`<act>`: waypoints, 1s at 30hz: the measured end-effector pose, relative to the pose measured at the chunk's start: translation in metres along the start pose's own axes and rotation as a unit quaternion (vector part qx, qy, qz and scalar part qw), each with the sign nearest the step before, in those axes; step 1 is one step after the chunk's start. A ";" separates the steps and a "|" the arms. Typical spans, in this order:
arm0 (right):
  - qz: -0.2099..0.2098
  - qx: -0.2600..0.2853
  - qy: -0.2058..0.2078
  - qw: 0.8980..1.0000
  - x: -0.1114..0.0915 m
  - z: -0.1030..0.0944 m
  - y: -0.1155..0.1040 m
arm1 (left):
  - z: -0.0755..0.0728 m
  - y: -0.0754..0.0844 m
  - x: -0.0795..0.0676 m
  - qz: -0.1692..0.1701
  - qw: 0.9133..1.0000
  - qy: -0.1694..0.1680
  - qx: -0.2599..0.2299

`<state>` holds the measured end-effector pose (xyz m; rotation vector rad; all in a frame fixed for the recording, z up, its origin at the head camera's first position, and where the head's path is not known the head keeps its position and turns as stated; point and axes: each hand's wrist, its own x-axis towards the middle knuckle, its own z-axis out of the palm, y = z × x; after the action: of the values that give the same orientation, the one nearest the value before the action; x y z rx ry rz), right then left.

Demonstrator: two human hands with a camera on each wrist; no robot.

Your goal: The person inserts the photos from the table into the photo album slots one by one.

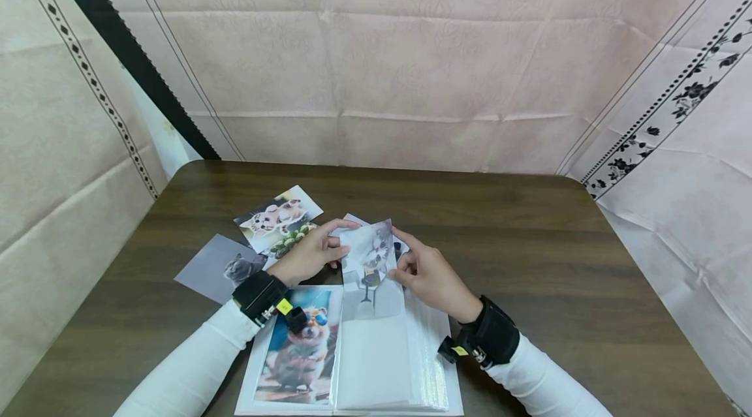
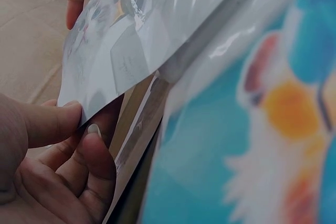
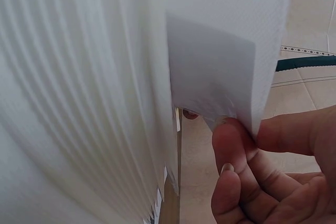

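Note:
A photo album [image 1: 373,365] lies spread out near the table's front edge. Its left page shows a picture of a furry animal in sunglasses [image 1: 302,352]. A pale photo [image 1: 367,250] with a grey animal and a wine glass sits partly in the clear sleeve of the right page, its upper part sticking out. My left hand [image 1: 311,250] pinches this photo's left edge between thumb and fingers, seen close up in the left wrist view. With thumb and forefinger, my right hand [image 3: 268,166] pinches the corner of the sleeve page [image 3: 226,3]; the photo appears through it as a darker rectangle.
Loose photos lie left of and beyond the album: a grey cat print [image 1: 223,267], a print of pale animals [image 1: 279,218] and one with green leaves [image 1: 290,241]. More white sleeve pages [image 1: 431,339] are stacked at the album's right. Patterned cloth [image 1: 382,64] hangs behind the brown table [image 1: 529,260].

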<state>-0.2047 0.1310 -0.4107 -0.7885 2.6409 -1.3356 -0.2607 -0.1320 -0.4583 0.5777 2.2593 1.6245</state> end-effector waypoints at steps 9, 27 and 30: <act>-0.004 0.001 0.003 1.000 -0.001 0.000 -0.001 | 0.000 0.001 -0.001 -0.001 1.000 0.001 0.002; -0.001 0.010 0.000 1.000 -0.001 0.001 -0.001 | 0.000 0.004 -0.004 -0.021 1.000 0.001 0.005; -0.003 0.009 0.001 1.000 -0.001 0.001 -0.001 | 0.000 0.005 -0.004 -0.024 1.000 0.003 0.008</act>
<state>-0.2037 0.1303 -0.4110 -0.7928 2.6266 -1.3593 -0.2562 -0.1328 -0.4539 0.5174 2.2749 1.5894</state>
